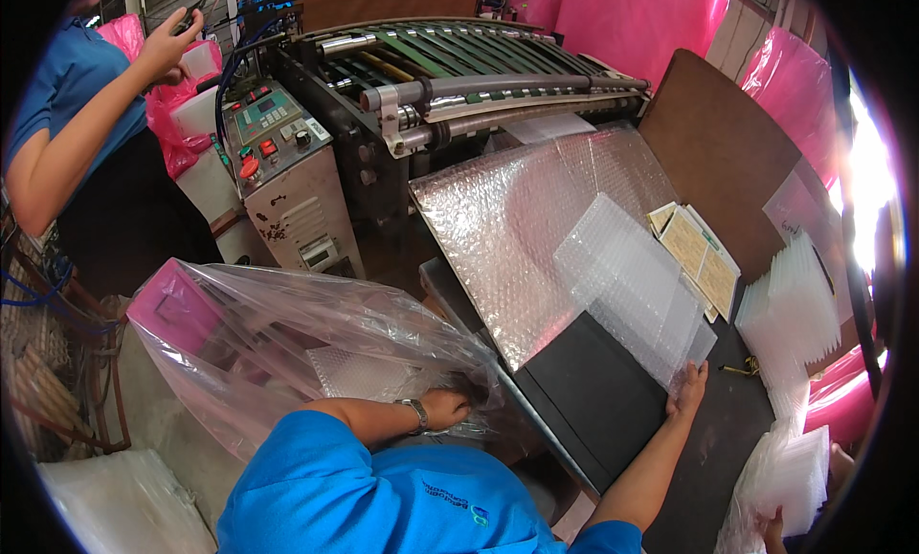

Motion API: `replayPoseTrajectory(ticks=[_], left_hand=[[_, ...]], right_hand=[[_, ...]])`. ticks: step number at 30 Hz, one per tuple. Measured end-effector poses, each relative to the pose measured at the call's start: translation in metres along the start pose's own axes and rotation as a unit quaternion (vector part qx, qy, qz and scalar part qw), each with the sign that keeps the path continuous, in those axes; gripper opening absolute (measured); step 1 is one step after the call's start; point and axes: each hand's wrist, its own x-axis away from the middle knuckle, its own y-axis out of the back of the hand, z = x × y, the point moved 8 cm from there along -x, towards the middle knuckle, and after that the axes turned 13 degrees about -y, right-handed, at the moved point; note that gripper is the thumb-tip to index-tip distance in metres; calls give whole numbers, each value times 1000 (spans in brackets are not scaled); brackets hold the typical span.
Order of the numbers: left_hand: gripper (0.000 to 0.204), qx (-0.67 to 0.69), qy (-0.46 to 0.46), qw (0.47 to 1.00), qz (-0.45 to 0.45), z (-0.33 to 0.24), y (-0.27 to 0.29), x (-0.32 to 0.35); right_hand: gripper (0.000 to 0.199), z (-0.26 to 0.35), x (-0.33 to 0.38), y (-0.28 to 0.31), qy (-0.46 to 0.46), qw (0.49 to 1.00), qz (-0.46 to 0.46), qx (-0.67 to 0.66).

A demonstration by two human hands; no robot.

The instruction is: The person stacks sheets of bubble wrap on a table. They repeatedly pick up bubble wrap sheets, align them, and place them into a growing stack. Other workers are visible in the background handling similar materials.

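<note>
My left hand [445,409], with a metal watch on the wrist, is curled closed at the mouth of a large clear plastic bag [316,310], its fingertips partly hidden by the film. Inside the bag lies a bubble wrap piece [359,372]. My right hand [687,389] grips the near corner of a few overlapping bubble wrap pouches [627,267]. Those pouches rest partly on a wide bubble wrap sheet [479,238] and partly over a black flat board [593,391] on the table.
A roller machine [479,80] stands ahead, with a control box [278,152] at its left. Cards [699,253] and stacked white pouches [790,315] sit on the right. One person [105,123] stands at far left; another person's hand [773,530] holds pouches at lower right.
</note>
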Motion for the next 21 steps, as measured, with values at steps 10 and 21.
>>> replayPoseTrajectory(ticks=[10, 21], left_hand=[[34, -14, 8, 1000, 14, 2, -2, 0], [33, -8, -4, 1000, -4, 3, -2, 0]], right_hand=[[67, -2, -4, 3, 4, 1000, 5, 2], [66, -3, -4, 1, 2, 1000, 14, -8]])
